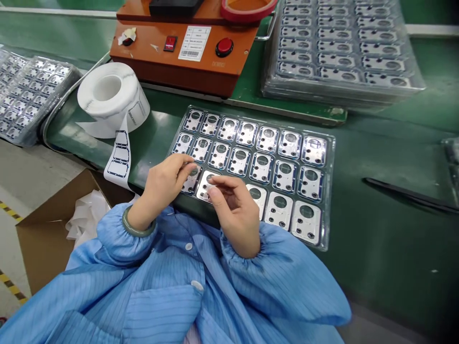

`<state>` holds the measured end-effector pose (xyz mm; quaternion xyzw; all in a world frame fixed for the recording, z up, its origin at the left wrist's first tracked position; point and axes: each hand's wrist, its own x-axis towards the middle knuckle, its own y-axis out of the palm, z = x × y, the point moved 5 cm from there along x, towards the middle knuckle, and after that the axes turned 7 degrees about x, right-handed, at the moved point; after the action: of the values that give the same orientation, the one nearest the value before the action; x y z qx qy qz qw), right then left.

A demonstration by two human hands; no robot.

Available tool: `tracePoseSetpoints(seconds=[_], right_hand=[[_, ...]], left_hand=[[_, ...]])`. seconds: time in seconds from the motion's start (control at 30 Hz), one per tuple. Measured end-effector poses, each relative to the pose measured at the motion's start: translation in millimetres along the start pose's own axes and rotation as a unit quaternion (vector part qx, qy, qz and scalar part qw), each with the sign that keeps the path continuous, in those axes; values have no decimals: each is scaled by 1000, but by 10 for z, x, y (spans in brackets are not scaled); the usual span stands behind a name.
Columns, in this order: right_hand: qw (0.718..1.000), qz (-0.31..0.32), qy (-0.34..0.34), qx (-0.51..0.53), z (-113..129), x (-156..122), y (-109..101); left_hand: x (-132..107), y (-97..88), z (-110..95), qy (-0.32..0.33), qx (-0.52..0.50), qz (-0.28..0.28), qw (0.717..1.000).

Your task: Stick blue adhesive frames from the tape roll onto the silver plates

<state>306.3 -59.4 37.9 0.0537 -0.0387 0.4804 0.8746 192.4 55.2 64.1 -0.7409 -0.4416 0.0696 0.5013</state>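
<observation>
Left hand (163, 180) and right hand (237, 210) curl, grips unclear, over a green table (373, 243) beside grey floor (36, 174)

A green bench (376, 253) carries a clear tray (330, 191) of plates (239, 163), a label roll (120, 109) and a black tool (405, 192).

Both bare hands are raised in front of the body, near each other but not touching, the forearms angled inward from either side. The left hand (163, 180) brings thumb and forefinger close together, their tips pointing toward the right hand (239, 212). That one turns inward, fingers bent, thumb tip just beside the forefinger's; contact between the tips is unclear.
</observation>
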Motion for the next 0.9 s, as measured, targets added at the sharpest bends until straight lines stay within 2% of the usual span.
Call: tracePoseSetpoints(seconds=[0.17,0.27,0.37,0.47,0.53,0.6,0.67,0.77,0.9], right_hand=[[1000,5,1,-23,-28,-4,-2],[999,15,0,-38,-25,5,5],[998,22,-1,-50,-28,17,1],[997,30,1,-68,-36,25,-7],[996,37,-1,-79,-35,26,-10],[996,40,-7,-83,-27,23,-14],[995,45,-10,-83,-22,20,-12],[995,52,-11,-83,-21,20,-7],[995,50,-4,-84,-32,24,-11]], left_hand=[[13,113,12,-11,109,8,994],[-15,160,21,-18,150,-11,989],[-50,166,10,-3,146,-41,988],[-90,63,-16,32,90,-90,991],[-130,-82,-5,59,43,-136,988],[-188,-269,79,57,25,-194,979],[-276,-469,252,9,48,-264,963],[-478,-692,614,-115,94,-346,926],[-812,-718,1094,-293,70,-345,889]])
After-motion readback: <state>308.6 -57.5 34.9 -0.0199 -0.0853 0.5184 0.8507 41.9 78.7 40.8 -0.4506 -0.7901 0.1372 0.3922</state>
